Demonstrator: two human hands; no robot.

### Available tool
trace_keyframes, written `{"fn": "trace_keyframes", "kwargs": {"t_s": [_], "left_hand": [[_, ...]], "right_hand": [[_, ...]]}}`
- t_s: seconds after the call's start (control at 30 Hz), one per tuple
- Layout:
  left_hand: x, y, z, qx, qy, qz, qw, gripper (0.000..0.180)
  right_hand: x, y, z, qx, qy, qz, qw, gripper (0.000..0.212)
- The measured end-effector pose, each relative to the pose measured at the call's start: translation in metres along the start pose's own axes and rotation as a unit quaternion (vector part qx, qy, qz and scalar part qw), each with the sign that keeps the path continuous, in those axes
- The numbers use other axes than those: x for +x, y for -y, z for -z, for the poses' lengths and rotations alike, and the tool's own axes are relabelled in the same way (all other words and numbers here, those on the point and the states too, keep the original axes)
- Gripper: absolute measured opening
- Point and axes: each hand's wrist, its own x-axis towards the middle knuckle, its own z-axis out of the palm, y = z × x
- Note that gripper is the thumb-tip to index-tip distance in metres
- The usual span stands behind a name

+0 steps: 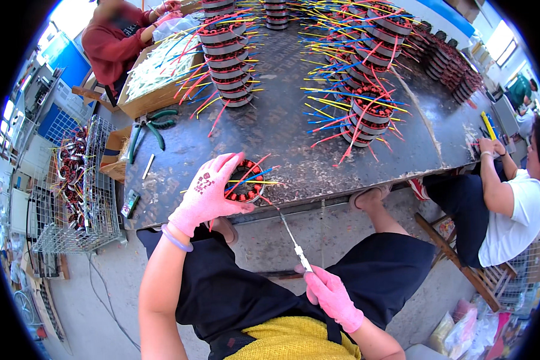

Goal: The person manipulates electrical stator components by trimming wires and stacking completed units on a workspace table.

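My left hand, in a pink glove, holds a ring-shaped motor stator at the table's near edge. Red windings line the stator, and red, blue and yellow leads stick out of it. My right hand, also gloved in pink, is closed round the lower end of a slim white tube-like piece above my lap. From that piece a thin pale strand runs taut up to the stator's right side, where a red lead shows. Whether the strand is a wire or a sleeve, I cannot make out.
Stacked stators with coloured leads stand on the dark table. Left of them are green-handled pliers and a cardboard box of white sleeves. A wire basket stands lower left. Co-workers sit at the right and far left.
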Motion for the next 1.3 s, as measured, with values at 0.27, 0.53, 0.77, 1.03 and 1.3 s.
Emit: {"fn": "trace_keyframes", "kwargs": {"t_s": [0.27, 0.53, 0.77, 1.03, 1.3], "left_hand": [[-0.001, 0.001, -0.001, 0.005, -0.004, -0.004, 1.000, 0.097], [-0.001, 0.002, -0.001, 0.012, -0.006, -0.010, 1.000, 0.097], [0.002, -0.004, 0.000, 0.003, 0.006, -0.001, 1.000, 0.099], [0.003, -0.001, -0.001, 0.010, 0.007, -0.005, 1.000, 0.099], [0.001, 0.001, 0.000, 0.002, 0.011, -0.010, 1.000, 0.098]], "right_hand": [[-0.002, 0.006, -0.003, 0.017, 0.001, -0.009, 1.000, 0.037], [-0.002, 0.002, -0.002, -0.039, -0.004, 0.003, 0.999, 0.035], [0.000, -0.005, 0.002, -0.030, -0.006, -0.003, 1.000, 0.035], [-0.001, 0.001, 0.000, -0.028, -0.006, -0.002, 1.000, 0.036], [-0.001, -0.003, 0.000, -0.030, -0.002, -0.005, 1.000, 0.036]]}}
